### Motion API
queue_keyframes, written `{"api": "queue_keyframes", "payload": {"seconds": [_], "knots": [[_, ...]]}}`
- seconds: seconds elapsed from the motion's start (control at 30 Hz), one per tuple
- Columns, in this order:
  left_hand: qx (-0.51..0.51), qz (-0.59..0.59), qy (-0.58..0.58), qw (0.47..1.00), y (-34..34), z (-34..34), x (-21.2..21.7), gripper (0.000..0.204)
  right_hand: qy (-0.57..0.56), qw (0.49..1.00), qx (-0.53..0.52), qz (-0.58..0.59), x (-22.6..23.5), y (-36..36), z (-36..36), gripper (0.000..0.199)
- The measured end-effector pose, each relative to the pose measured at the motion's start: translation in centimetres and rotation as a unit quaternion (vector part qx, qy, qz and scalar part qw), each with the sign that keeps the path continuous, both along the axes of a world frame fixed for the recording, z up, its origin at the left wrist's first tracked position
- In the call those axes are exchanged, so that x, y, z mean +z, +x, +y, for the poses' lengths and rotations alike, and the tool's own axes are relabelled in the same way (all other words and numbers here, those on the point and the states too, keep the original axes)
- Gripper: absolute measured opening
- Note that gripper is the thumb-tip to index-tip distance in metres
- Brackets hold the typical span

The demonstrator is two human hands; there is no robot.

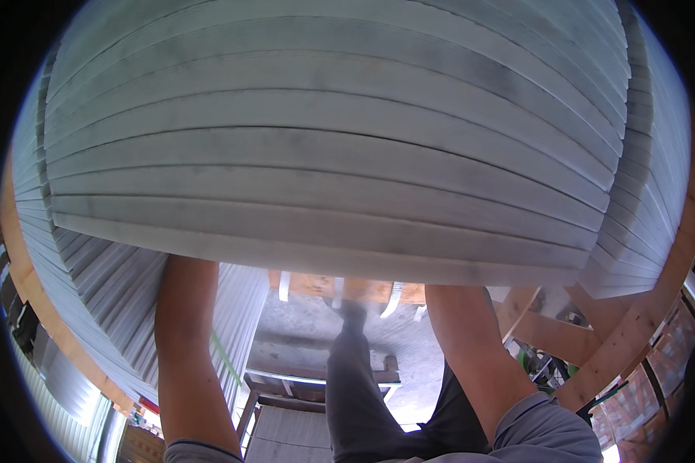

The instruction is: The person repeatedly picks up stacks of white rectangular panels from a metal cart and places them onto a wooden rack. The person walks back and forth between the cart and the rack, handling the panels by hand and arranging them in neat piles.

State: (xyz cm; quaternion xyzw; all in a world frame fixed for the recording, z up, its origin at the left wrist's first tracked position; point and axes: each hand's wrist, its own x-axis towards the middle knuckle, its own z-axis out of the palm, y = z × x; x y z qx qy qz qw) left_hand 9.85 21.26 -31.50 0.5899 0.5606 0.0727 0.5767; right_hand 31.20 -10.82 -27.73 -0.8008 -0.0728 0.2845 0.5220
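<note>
Lying long from side to side, the nearest gray strip [324, 241] is at the bottom edge of the pile [332, 147]. The left arm [187, 332] and right arm [471, 336] go behind it, each a bit in from its own end, so neither is clearly nearer. Both hands are hidden; I cannot tell how they grip.

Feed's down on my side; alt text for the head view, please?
A bank of long pale grey strips fills the upper view, its near edge hiding both hands. The left forearm and right forearm reach behind that edge. Grey trousers show between them; wooden beams curve at both sides.
</note>
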Motion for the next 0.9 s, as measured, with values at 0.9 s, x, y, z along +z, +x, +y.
{"api": "queue_keyframes", "payload": {"seconds": [0.9], "knots": [[-0.462, -0.051, 0.064, 0.883, -17.7, -41.6, 18.0, 0.022, -0.183, 0.930, 0.235, -0.213, 27.5, -7.3, -20.3, 0.018]]}}
